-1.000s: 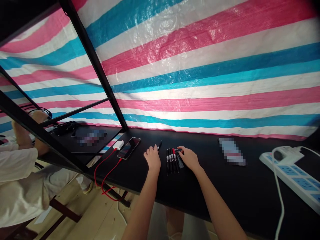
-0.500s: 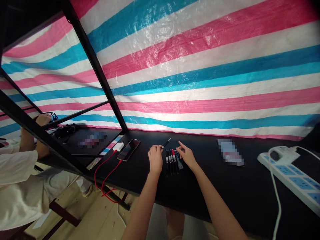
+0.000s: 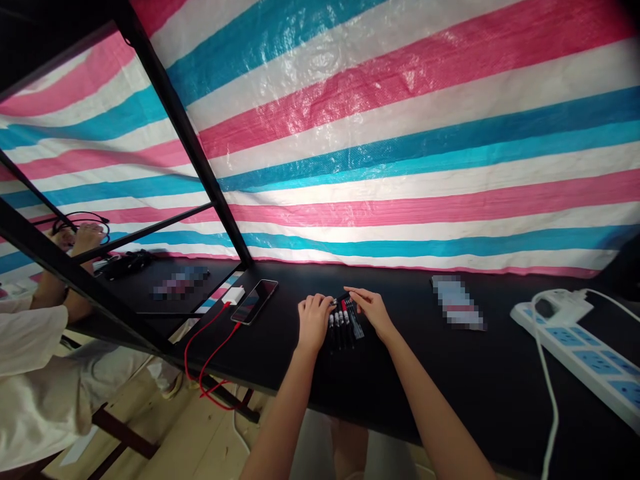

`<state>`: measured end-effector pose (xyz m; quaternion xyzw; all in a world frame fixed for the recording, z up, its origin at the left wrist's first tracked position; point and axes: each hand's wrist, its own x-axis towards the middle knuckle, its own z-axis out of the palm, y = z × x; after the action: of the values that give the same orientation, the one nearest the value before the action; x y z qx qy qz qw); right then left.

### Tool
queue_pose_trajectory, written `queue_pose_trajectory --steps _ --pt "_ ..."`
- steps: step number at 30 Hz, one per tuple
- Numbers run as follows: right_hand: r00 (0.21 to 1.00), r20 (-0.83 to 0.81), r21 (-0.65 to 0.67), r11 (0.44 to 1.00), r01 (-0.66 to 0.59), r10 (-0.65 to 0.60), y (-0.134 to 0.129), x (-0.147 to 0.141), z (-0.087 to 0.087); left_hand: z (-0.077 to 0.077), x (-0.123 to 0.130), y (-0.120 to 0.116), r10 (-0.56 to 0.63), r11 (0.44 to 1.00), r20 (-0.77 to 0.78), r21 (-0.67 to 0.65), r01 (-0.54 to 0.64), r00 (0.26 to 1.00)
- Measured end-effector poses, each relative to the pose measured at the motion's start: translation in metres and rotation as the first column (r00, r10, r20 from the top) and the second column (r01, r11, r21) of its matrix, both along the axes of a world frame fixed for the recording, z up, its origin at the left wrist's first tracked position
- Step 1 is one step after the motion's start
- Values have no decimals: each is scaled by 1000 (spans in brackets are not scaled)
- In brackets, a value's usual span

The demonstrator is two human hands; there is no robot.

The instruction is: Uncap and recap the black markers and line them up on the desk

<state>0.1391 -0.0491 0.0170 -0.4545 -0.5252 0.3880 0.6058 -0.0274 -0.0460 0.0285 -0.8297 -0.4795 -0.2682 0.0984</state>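
Note:
Between my two hands a black pen [image 3: 341, 298] is held nearly level, just above the tops of a row of pens. My left hand [image 3: 314, 322] grips its left end, with the fingers curled over it. My right hand [image 3: 372, 312] pinches near its other end between thumb and index finger. Below, several black pens [image 3: 341, 328] with white markings lie side by side on the black desk; one has a red part. A clear-looking pen [image 3: 357, 326] lies at the right of the row. My fingers partly hide the held pen.
Left on the desk [image 3: 410, 373] lie a phone [image 3: 255, 302] and a white charger [image 3: 233, 296] with red cable. To the right are a blurred packet [image 3: 457, 302] and a white power strip [image 3: 580, 353]. Beyond the black frame [image 3: 185, 133], another person's hands [image 3: 85, 238] hold a black cable.
The held pen has turned from pointing up and away to nearly level. My right hand has moved left and closed on its end. The other person's hands have shifted slightly.

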Motion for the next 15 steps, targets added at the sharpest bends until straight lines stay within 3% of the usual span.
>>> queue_pose_trajectory --steps 3,6,10,15 --pt "995 -66 -13 997 78 -79 0 1 1 -1 -1 0 20 1000 14 19 -21 1000" --pt "956 -172 -30 971 237 -239 2 6 1 -3 -3 2 86 994 42 58 -89 995" --pt "805 -357 -105 877 470 -474 5 21 -4 -5 -6 6 187 976 104 94 -196 977" --pt "673 -483 -252 825 505 -560 4 42 -10 -6 -7 7 273 956 201 56 -289 941"
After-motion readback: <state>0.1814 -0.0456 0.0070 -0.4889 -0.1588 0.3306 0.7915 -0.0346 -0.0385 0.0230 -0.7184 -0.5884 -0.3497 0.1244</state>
